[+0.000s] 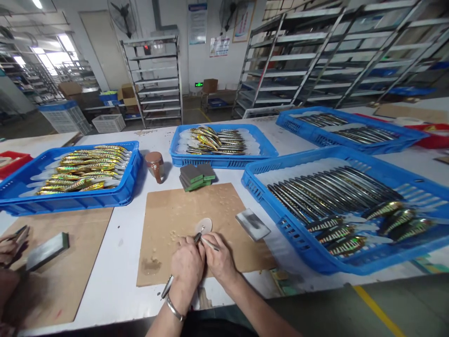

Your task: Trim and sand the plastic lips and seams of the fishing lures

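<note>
**Hands work a lure at the board**

Both hands meet on the brown board [213,206]. Left hand [187,267] is closed around a slim metal tool [167,285]. Right hand [220,263] pinches a thin lure [209,243] beside a pale disc [204,225]. Farther right, a blue crate [315,255] holds dark lures.

Both hands meet over a brown board [210,210] on the white table [122,262]: the left hand [187,264] grips a slim metal tool [167,285] whose handle juts back past the wrist, and the right hand [219,260] pinches a small piece against the tool's tip, just beside a pale round disc [204,225]. A grey block [252,223] lies near on the board, with stacked sanding pads [196,176] and a brown jar [155,165] behind. Blue crates [115,194] of fish-shaped lures [87,168] ring the board, and another person's hand [7,250] shows at the left edge.
</note>
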`<state>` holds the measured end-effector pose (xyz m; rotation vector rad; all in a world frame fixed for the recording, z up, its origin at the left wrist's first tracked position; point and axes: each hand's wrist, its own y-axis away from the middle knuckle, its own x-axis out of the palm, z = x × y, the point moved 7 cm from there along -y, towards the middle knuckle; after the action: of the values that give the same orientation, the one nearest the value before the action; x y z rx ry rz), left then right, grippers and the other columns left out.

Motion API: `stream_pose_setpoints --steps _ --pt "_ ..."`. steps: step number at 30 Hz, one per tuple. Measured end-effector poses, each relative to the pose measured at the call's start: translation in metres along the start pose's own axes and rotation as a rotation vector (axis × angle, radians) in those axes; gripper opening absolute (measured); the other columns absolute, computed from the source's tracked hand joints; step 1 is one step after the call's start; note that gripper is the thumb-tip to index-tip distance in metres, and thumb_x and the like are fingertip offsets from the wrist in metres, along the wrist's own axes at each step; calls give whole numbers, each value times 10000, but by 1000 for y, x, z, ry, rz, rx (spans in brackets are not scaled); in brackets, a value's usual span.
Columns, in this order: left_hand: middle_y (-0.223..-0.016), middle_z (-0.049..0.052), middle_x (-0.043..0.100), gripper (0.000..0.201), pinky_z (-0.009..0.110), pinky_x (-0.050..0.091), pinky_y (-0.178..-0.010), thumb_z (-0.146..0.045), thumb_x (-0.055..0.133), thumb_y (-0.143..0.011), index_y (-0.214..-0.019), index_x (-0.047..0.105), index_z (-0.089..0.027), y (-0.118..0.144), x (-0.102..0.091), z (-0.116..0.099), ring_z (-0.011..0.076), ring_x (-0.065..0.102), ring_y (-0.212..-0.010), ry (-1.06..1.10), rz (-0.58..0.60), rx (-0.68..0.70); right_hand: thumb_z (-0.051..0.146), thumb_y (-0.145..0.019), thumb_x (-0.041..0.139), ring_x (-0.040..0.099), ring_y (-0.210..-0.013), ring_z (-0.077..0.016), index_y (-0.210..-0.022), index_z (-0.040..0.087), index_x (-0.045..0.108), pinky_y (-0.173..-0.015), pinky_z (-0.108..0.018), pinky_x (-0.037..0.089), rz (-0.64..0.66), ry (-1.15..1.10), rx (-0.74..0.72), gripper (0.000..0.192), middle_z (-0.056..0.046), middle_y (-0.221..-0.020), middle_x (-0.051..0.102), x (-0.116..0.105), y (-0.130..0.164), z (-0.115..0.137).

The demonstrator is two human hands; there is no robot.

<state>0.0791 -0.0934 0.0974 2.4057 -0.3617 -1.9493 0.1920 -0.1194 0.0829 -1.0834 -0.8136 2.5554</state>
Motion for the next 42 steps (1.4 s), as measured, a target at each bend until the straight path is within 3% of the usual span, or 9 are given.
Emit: stream_pose_setpoints --steps 21,26,30,42 --pt "-1104 165 716 279 339 615 -792 -293 442 -1070 -1119 663 -131 5 0 -3 295 732 -1036 -16 36 23 199 -1086 408 670 -890 -204 -955 247 658 -810 -343 591 47 -45 -60 286 -60 -922 695 -8 1 8" --pt "-1077 153 723 298 376 626 -786 -315 445 -1073 -1096 679 -132 5 0 -3 301 739 -1004 -19 -16 13 273 -1100 450 684 -836 -206 -1000 222 647 -763 -332 587 -103 18 45 227 -71 -922 715 -12 5 -9" --pt "-1062 159 724 293 381 623 -778 -311 458 -1065 -1082 685 -126 4 0 -3 309 735 -1005 -20 -41 20 261 -1098 460 681 -828 -199 -1002 220 660 -755 -314 578 -106 35 76 225 -65 -919 710 -10 2 -15" --pt "-1098 155 715 312 385 633 -782 -311 415 -1080 -1121 668 -133 3 4 -2 303 739 -1018 -5 5 5 180 -1083 431 663 -890 -199 -1004 235 665 -802 -329 591 -62 53 -56 253 -52 -922 696 -8 1 2"
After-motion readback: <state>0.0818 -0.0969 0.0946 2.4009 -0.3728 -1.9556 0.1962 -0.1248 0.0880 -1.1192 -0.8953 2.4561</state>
